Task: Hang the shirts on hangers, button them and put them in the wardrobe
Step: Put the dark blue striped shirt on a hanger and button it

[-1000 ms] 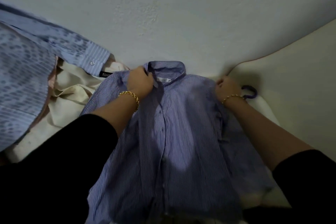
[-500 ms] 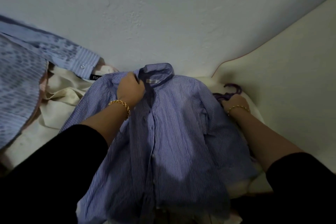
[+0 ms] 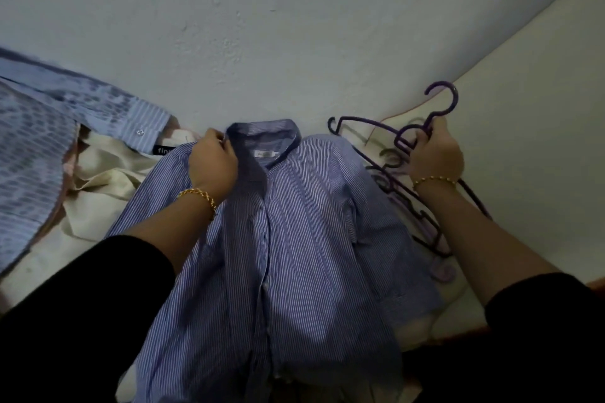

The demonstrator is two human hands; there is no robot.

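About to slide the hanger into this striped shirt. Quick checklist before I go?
1. Purple hanger gripped by right hand: ok, held at its neck.
2. Hanger free of the other hangers beneath it: cannot tell.
3. Left hand holds the striped shirt at its collar: ok.
4. Shirt lies spread out, front up: ok.
5. Front buttons undone: cannot tell.
6. Hanger inside the shirt: not ok, it is off to the side.
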